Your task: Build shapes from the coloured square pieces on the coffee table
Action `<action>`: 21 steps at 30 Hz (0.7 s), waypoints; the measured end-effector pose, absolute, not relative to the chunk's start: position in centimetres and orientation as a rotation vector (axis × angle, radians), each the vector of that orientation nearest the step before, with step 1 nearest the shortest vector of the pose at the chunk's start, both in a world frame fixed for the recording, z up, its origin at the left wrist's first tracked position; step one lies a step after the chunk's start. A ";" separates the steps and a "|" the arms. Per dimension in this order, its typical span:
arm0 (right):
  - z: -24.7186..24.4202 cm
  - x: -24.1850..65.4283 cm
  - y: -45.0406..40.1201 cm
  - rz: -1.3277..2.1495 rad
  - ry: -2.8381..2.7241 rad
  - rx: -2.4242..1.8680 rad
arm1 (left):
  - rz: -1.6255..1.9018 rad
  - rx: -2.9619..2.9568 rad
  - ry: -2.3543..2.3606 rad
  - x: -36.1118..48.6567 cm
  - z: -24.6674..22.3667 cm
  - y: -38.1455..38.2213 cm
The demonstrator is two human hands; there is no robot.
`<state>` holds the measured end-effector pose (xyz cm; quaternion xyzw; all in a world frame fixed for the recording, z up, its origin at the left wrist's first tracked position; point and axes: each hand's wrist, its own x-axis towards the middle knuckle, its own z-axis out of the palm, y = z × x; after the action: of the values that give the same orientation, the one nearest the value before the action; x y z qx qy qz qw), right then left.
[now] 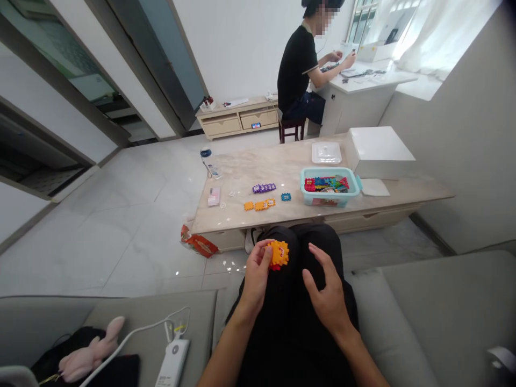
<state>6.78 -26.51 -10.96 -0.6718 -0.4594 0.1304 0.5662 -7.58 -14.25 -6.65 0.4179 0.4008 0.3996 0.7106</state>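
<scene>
Above my lap, my left hand [258, 267] pinches an orange interlocking block [280, 251] with notched edges and a small printed picture. A bit of red shows under its lower edge, perhaps a second block. To the right, my right hand [325, 285] is held in the air with fingers apart and nothing in it. On the table in front lie a row of purple blocks [264, 188], a row of orange blocks [264, 205] and a blue block [286, 197]. A light-teal tub [328, 201] at the right holds many coloured blocks.
A marble-topped table [226, 166] bears a water bottle [209, 161], a pink-and-white card box [214, 196], a clear lid [326, 152] and a white box [381, 145]. Another person [298, 64] sits at a far desk. A power bank [173, 363] and pink plush toy [92, 352] lie on the sofa.
</scene>
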 end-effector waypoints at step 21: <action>-7.2 -4.3 -12.2 0.395 -1.266 -1.191 | 0.800 0.830 1.273 -14.3 -9.8 -13.1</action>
<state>-4.32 -12.25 -7.23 -0.5197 -0.5525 0.1723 0.6284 -14.33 -13.11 -9.83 0.3657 0.5612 0.3528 0.6533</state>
